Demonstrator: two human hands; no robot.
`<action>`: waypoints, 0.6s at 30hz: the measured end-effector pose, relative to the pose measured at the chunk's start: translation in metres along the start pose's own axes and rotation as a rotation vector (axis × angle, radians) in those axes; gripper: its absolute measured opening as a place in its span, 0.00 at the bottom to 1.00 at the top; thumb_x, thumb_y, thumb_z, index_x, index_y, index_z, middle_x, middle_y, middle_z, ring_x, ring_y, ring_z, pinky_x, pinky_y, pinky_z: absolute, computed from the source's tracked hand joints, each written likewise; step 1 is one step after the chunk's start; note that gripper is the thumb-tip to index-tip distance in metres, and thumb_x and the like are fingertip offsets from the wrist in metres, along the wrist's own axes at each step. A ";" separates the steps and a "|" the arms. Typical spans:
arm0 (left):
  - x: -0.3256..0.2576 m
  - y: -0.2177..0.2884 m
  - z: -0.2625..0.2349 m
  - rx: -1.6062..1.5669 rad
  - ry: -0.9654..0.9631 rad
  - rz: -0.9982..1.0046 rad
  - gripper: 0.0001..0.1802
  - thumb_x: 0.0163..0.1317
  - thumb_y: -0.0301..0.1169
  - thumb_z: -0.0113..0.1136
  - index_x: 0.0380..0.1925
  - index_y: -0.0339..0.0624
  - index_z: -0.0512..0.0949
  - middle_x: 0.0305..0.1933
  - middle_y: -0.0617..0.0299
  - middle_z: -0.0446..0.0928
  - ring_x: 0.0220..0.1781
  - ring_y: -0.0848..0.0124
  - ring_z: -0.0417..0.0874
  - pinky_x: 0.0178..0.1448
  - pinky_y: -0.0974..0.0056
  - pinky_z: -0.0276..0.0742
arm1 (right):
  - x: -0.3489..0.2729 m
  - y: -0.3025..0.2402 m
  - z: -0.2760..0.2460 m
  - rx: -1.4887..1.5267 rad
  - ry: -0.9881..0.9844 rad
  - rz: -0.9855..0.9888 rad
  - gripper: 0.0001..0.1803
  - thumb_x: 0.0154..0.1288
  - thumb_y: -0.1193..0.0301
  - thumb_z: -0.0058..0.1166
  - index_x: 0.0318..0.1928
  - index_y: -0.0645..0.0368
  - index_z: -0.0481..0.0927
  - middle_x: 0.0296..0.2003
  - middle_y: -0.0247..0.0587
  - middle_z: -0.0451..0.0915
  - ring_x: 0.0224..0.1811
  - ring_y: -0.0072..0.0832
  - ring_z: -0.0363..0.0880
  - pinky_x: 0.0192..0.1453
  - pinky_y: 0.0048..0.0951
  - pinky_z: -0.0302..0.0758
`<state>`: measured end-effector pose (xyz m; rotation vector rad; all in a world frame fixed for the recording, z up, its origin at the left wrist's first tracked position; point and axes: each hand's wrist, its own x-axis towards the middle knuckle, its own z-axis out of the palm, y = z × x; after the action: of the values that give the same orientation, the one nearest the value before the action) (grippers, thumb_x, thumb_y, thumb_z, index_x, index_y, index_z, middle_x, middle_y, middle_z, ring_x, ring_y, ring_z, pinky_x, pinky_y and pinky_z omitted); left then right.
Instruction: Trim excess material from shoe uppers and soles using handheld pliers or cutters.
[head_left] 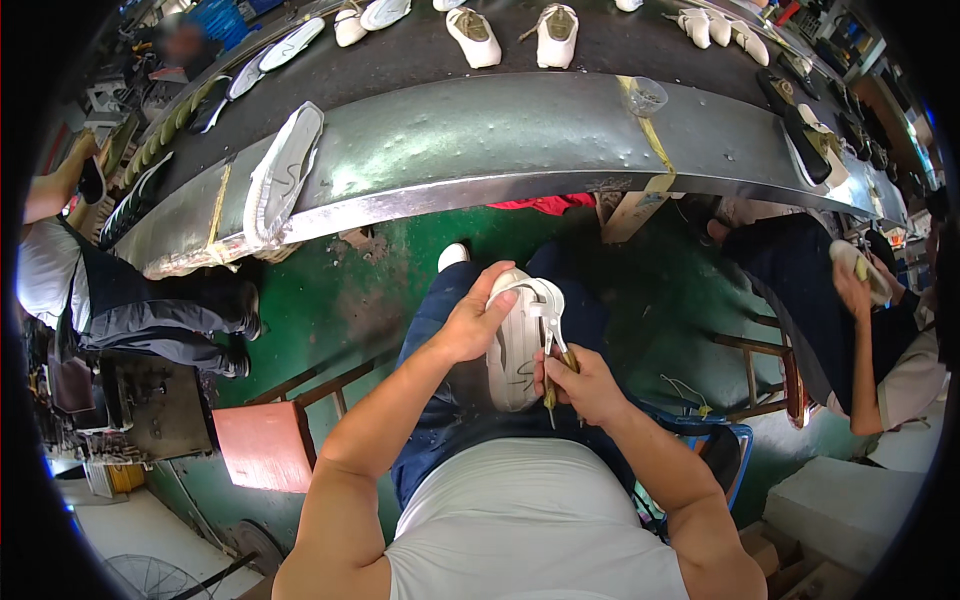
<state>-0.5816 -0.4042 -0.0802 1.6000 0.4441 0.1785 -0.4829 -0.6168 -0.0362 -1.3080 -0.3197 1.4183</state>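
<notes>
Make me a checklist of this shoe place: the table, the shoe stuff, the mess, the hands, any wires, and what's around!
Surface: long curved grey metal bench with a dark conveyor belt.
Job's things: white rubber shoe sole held upright over the lap; thin yellow-handled tool against it.
Clutter: white shoes on the belt; another white sole on the bench; clear plastic cup.
Hands: left hand grips the sole; right hand holds the tool.
Cables: nothing seen.
Surroundings: green floor, red stool, seated co-workers either side.
</notes>
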 end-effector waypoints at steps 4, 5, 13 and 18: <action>-0.003 0.000 0.002 -0.030 -0.006 -0.007 0.30 0.77 0.43 0.51 0.73 0.48 0.59 0.62 0.54 0.74 0.64 0.65 0.73 0.70 0.62 0.67 | 0.001 0.008 -0.014 -0.165 -0.046 -0.008 0.14 0.75 0.71 0.51 0.55 0.66 0.76 0.41 0.38 0.82 0.39 0.21 0.79 0.40 0.23 0.76; -0.004 0.000 0.002 -0.076 -0.016 0.006 0.30 0.76 0.43 0.52 0.73 0.47 0.59 0.62 0.54 0.74 0.65 0.65 0.73 0.71 0.62 0.66 | 0.003 0.008 -0.020 -0.282 -0.117 -0.003 0.14 0.74 0.72 0.51 0.56 0.66 0.75 0.44 0.40 0.82 0.42 0.21 0.80 0.42 0.24 0.75; 0.000 0.002 0.001 0.032 0.005 0.040 0.28 0.74 0.39 0.55 0.70 0.41 0.64 0.67 0.50 0.69 0.69 0.62 0.71 0.72 0.61 0.66 | 0.005 -0.021 -0.027 -0.361 -0.125 0.048 0.14 0.73 0.73 0.51 0.55 0.65 0.77 0.44 0.38 0.82 0.41 0.20 0.77 0.50 0.26 0.76; 0.002 -0.001 0.001 0.032 0.011 0.048 0.28 0.73 0.38 0.56 0.69 0.39 0.65 0.67 0.50 0.69 0.69 0.60 0.71 0.72 0.60 0.66 | 0.007 -0.030 -0.032 -0.317 -0.176 0.079 0.13 0.74 0.70 0.52 0.52 0.63 0.79 0.42 0.35 0.82 0.40 0.21 0.77 0.47 0.27 0.76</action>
<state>-0.5797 -0.4047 -0.0810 1.6427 0.4192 0.2181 -0.4395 -0.6156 -0.0275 -1.4644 -0.6368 1.6002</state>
